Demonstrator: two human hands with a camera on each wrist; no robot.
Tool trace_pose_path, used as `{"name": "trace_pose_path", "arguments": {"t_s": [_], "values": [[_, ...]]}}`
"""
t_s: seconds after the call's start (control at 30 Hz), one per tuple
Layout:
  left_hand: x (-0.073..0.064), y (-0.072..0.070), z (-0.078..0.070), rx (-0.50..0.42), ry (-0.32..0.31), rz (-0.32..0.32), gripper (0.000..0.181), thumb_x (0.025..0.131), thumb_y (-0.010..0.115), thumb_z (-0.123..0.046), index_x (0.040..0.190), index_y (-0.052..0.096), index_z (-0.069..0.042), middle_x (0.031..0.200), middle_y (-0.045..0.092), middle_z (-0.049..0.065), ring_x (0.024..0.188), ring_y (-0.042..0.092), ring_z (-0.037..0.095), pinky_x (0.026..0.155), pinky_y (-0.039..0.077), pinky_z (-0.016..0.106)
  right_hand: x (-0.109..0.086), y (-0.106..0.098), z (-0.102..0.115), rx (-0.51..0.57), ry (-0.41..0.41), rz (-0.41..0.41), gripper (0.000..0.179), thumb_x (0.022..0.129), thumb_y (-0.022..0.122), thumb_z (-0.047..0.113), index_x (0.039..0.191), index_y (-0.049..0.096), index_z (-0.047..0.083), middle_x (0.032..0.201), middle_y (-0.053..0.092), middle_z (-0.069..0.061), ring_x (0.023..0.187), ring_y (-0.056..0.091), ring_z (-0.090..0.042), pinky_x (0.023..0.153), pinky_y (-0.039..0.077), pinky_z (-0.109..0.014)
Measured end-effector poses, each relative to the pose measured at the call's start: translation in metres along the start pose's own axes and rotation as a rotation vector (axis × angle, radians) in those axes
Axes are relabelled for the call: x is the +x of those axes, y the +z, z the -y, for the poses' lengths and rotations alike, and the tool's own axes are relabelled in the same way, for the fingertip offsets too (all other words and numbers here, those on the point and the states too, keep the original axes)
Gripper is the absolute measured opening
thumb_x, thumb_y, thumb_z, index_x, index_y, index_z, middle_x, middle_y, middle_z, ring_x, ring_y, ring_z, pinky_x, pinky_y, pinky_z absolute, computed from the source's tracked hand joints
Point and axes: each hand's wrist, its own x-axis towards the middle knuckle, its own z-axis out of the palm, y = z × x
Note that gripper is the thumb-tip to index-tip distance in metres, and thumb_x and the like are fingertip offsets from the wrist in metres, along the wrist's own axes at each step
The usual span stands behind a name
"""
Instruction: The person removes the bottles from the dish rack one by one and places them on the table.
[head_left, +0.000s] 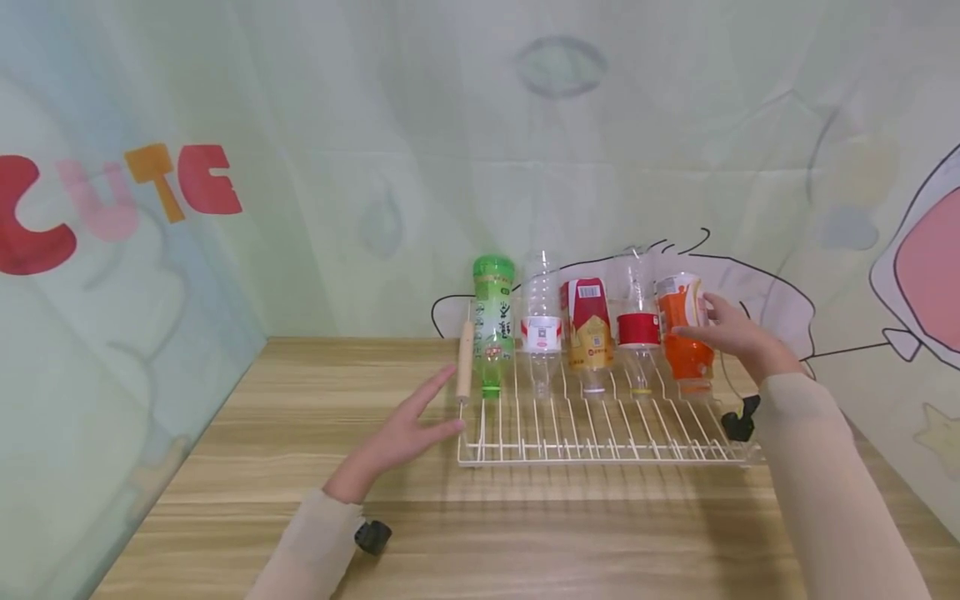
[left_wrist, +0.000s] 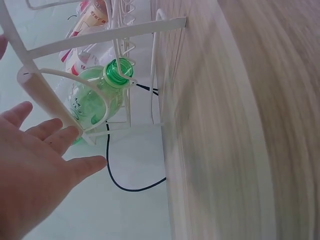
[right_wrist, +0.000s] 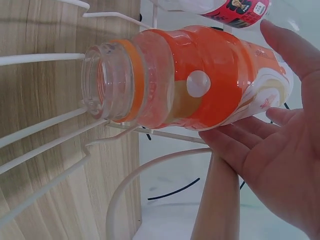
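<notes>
A white wire rack (head_left: 592,454) holds a row of plastic bottles, necks down and leaning back. At its right end is an orange bottle (head_left: 686,333), capless, its neck low among the wires in the right wrist view. My right hand (head_left: 738,333) is spread around that bottle, thumb on one side and fairly straight fingers touching the other. My left hand (head_left: 405,429) is beside the rack's left wooden handle (head_left: 464,362), fingers spread, holding nothing. Just past this handle is a green bottle (head_left: 492,321), its open green neck (left_wrist: 119,72) facing the left wrist camera.
Between the end bottles stand a clear bottle with a white-and-red label (head_left: 542,333), a red-and-gold labelled bottle (head_left: 588,325) and a clear bottle with a red label (head_left: 639,329). The rack sits on a wood-grain table (head_left: 525,533) against a printed cloth backdrop (head_left: 360,192). A dark cable (left_wrist: 125,189) hangs behind.
</notes>
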Motion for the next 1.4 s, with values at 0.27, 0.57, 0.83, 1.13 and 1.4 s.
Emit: {"name": "trace_pose_path", "arguments": {"t_s": [0.27,0.57,0.83,1.13,1.4], "values": [[0.0017,0.0027,0.0016,-0.02,0.001,0.02,0.077,0.091,0.066,-0.028,0.154,0.022,-0.017,0.16,0.015,0.013,0.145,0.014,0.04,0.111,0.016,0.064,0.0011,0.002,0.0023,-0.043,-0.021,-0.011,0.103,0.09,0.064,0.037,0.15,-0.011,-0.001,0.151,0.014,-0.035,0.133,0.024,-0.051,0.104,0.033,-0.064],[0.0017,0.0025,0.0013,-0.04,-0.018,0.027,0.078,0.091,0.065,-0.026,0.155,0.02,-0.02,0.16,0.015,0.012,0.145,0.015,0.04,0.111,0.017,0.063,0.0034,0.0016,0.0022,-0.113,-0.049,-0.039,0.101,0.091,0.064,0.032,0.148,-0.009,-0.006,0.146,0.02,-0.037,0.126,0.032,-0.051,0.103,0.036,-0.062],[0.0018,0.0027,0.003,-0.047,-0.026,0.034,0.077,0.091,0.065,-0.029,0.154,0.021,-0.022,0.16,0.015,0.012,0.144,0.015,0.042,0.109,0.017,0.066,0.0052,0.0022,0.0013,-0.098,-0.046,-0.051,0.1,0.091,0.064,0.03,0.149,-0.01,-0.004,0.146,0.021,-0.036,0.126,0.033,-0.051,0.101,0.038,-0.061],[0.0023,0.0027,0.0048,-0.047,-0.022,0.041,0.078,0.091,0.065,-0.033,0.154,0.021,-0.022,0.16,0.015,0.013,0.144,0.015,0.042,0.109,0.017,0.066,0.0047,0.0027,0.0011,-0.096,-0.035,-0.078,0.101,0.09,0.065,0.029,0.149,-0.01,-0.005,0.145,0.024,-0.036,0.125,0.035,-0.05,0.1,0.04,-0.06],[0.0018,0.0029,0.0033,-0.043,-0.034,0.039,0.078,0.091,0.065,-0.032,0.154,0.021,-0.023,0.16,0.015,0.014,0.144,0.015,0.042,0.108,0.017,0.067,0.0014,0.0013,0.0034,-0.034,-0.032,-0.116,0.1,0.09,0.065,0.031,0.15,-0.007,-0.003,0.144,0.027,-0.034,0.126,0.036,-0.048,0.101,0.039,-0.06]]}}
